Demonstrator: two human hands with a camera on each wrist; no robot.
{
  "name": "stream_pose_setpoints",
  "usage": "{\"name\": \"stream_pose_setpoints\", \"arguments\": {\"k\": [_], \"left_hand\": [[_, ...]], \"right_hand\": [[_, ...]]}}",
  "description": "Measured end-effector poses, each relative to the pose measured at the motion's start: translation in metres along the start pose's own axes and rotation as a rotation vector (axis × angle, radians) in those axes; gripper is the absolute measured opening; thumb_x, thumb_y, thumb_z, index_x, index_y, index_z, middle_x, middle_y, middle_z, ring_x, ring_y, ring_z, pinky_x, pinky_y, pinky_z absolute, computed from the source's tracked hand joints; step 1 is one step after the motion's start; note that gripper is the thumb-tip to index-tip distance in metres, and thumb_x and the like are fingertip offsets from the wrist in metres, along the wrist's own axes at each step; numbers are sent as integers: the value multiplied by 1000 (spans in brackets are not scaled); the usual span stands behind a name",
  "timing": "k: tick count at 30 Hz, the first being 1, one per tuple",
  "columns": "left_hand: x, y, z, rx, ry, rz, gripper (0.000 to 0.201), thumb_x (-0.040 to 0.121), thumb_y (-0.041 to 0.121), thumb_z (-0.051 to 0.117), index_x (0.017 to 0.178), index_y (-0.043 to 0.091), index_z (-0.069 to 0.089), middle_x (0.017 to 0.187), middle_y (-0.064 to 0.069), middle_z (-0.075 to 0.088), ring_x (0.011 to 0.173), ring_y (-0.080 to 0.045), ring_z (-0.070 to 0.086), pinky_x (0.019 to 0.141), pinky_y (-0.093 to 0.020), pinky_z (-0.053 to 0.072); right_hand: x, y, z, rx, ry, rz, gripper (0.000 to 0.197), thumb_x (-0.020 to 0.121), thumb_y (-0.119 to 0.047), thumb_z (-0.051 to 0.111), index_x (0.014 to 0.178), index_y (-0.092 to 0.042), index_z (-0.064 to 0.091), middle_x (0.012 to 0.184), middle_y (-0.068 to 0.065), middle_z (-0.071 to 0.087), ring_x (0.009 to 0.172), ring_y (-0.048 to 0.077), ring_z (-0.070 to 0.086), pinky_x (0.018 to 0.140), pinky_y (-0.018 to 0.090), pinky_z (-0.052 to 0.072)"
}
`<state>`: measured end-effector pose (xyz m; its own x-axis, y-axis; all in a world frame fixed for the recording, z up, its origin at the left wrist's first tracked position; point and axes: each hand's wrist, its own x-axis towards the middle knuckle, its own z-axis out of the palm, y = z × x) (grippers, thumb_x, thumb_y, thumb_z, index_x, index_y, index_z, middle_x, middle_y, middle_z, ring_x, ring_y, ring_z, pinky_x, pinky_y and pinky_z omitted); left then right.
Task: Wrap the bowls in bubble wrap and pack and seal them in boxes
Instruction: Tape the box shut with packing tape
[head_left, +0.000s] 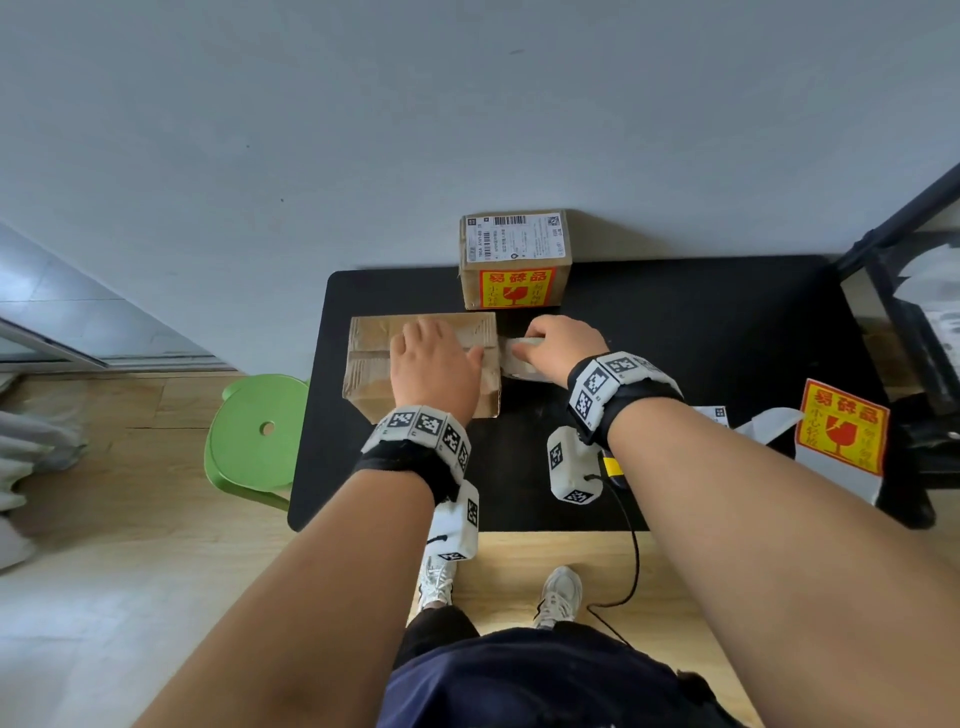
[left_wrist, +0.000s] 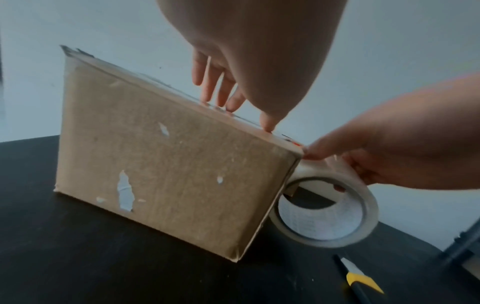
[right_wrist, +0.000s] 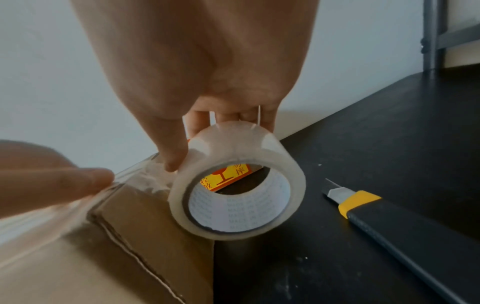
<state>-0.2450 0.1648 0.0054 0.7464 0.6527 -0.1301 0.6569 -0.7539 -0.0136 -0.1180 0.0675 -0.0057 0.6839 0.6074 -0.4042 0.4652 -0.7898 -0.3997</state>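
Left hand (head_left: 434, 364) lies flat, fingers straight, pressing the top of the plain box (left_wrist: 166, 156) on the worktop (head_left: 675, 332). Just right of that box, the right hand (head_left: 563, 345) grips the tape roll (right_wrist: 236, 185), clear tape running over the box's right edge. Sealing seems underway; next probably comes the utility knife (right_wrist: 389, 222), right of the box, to cut. Behind the box stands a labelled box (head_left: 514, 260).
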Motion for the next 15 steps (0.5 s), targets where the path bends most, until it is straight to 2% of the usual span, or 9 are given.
{"name": "stream_pose_setpoints", "arguments": {"k": [2,4,8,11,15], "left_hand": [[5,-6,6,-128,3,98,56,102,43,32,150,15,26,158,-5,22,146,-24,19,119,-41,15],[7,-9,15,-223,-41,195,52,104,37,26,154,25,15,162,1,8,150,-19,2,122,-40,3],[8,-13,25,-251,-90,201,51,105,36,17,154,28,6,163,3,-2,149,-16,-8,121,-39,-4],[6,-11,27,-231,-107,194,52,105,36,13,154,27,-1,162,3,-8,148,-17,-14,120,-39,-8],[4,-9,27,-225,-118,188,53,104,38,10,154,25,-6,162,2,-13,147,-17,-17,120,-40,-9]], "right_hand": [[1,-3,1,-56,5,-36,29,92,-48,50,103,-26,66,101,1,66,99,24,59,85,37,42],[3,-8,3,-110,16,-60,29,93,-46,48,99,-24,66,96,1,65,99,25,58,82,36,36],[7,-13,9,-184,40,-79,28,95,-44,45,88,-21,60,85,-1,55,99,27,54,80,37,31],[7,-10,15,-167,31,-72,30,97,-47,44,87,-21,55,87,0,55,100,27,53,81,38,31],[9,-5,14,-131,24,-80,37,96,-53,45,91,-19,59,94,4,61,100,26,52,84,39,36]]}}
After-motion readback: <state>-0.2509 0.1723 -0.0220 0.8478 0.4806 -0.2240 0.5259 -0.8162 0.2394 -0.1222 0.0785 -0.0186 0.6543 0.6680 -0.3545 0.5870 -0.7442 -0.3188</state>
